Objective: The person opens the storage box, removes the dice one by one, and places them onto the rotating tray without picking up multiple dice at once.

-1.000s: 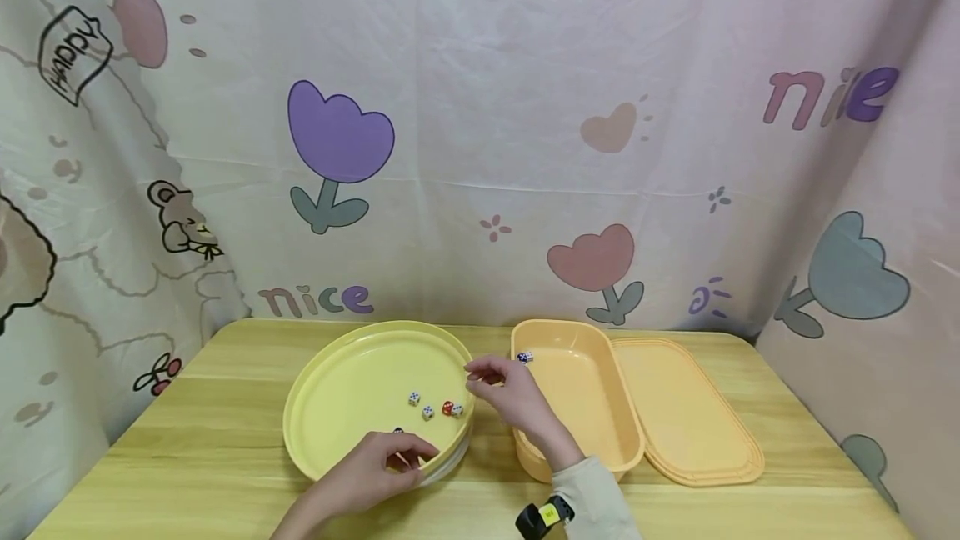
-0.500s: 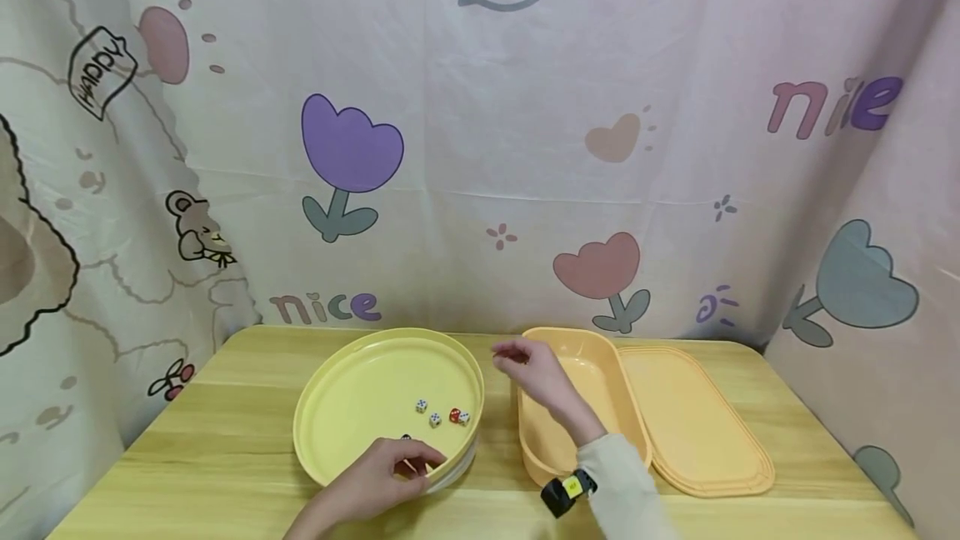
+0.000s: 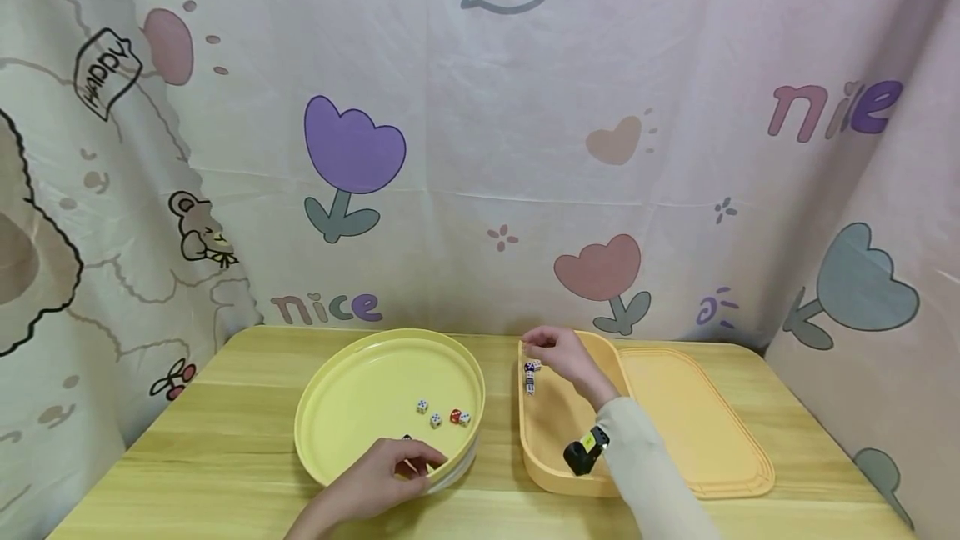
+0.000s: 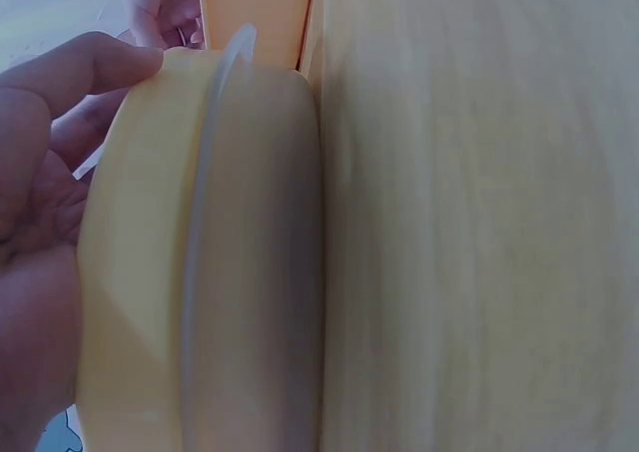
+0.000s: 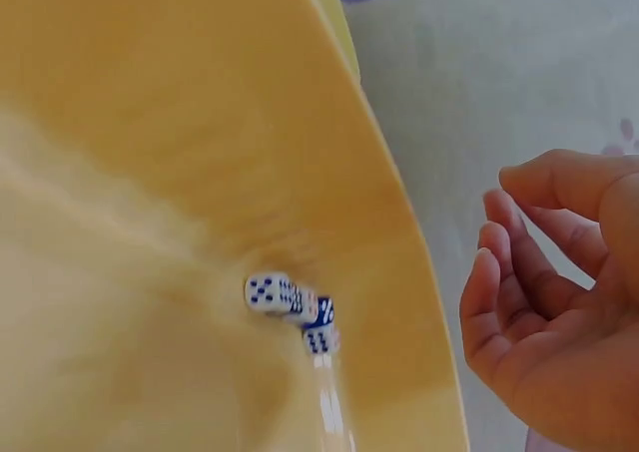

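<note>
My left hand [image 3: 386, 477] pinches the near right rim of the round yellow tray [image 3: 352, 382], with fingers curled over its edge. On that tray lie several small dice: two white dice [image 3: 429, 413] and a red die [image 3: 455, 416] touching another white one. A dark die [image 3: 407, 437] is mostly hidden behind the left hand. Over the far left corner of the orange box [image 3: 558, 482] hovers my right hand [image 5: 559, 282], fingers loosely bent, nothing visible between them. Below it, dark and white dice [image 5: 290, 297] sit in a cluster against the box's inner wall.
An orange lid [image 3: 697, 415] lies flat to the right of the box on the wooden table [image 3: 187, 440]. A narrow gap of table separates tray and box. Behind the table hangs a printed curtain [image 3: 465, 123]. Under the yellow tray a whitish base [image 4: 250, 262] shows.
My right hand has moved rightward and up from the tray's right edge to above the box's far left corner. The left hand keeps its grip, and the tray's dice have stayed put.
</note>
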Motion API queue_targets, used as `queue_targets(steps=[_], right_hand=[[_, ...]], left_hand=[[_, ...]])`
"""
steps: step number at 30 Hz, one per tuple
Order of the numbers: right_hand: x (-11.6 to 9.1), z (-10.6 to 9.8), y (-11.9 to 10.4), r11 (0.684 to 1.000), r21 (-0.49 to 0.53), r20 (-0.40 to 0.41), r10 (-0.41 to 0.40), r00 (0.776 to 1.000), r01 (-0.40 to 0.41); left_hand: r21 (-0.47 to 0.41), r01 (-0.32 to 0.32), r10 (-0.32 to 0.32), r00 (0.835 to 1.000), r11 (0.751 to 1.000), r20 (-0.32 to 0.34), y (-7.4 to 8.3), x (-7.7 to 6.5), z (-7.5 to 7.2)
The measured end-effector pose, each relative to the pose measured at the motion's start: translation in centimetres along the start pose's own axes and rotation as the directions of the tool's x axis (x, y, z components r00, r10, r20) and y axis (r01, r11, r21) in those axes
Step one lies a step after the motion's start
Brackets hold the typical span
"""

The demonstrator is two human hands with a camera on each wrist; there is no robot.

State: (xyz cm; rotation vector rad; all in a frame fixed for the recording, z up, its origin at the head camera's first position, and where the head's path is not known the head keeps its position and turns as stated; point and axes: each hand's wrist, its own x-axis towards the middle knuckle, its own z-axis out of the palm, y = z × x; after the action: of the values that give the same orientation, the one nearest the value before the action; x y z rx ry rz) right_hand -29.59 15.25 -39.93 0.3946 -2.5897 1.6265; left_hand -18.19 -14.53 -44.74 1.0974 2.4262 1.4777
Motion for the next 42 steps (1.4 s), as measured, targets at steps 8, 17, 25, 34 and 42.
queue_targets(steps=[8,17,25,34,42], right_hand=[[0.5,-0.5,1.5,0.998,-0.054,0.041,0.040,0.998,-0.037],[0.5,0.4,3.1,0.980,0.074,0.026,0.185,0.982,-0.187],[0.0,0.7,4.9,0.966,0.045,0.081,0.252,0.964,-0.256],[-0.2,0.3,5.5,0.968,-0.007,0.168,0.250,0.953,-0.252],[-0.1,0.8,5.4,0.963,-0.056,0.131,0.269,0.954,-0.264]], left_hand=[[0.014,0.000,0.000,1.000,1.000,-0.001,-0.1,0.1,0.0],[0.011,0.050,-0.051,0.998,0.999,0.021,-0.3,0.0,-0.2],[0.001,0.034,-0.034,0.999,0.999,0.020,-0.2,0.0,-0.2],[-0.006,0.046,-0.046,0.999,0.999,0.013,-0.1,0.0,0.1],[0.007,0.053,-0.053,0.999,0.999,0.010,0.0,0.2,-0.1]])
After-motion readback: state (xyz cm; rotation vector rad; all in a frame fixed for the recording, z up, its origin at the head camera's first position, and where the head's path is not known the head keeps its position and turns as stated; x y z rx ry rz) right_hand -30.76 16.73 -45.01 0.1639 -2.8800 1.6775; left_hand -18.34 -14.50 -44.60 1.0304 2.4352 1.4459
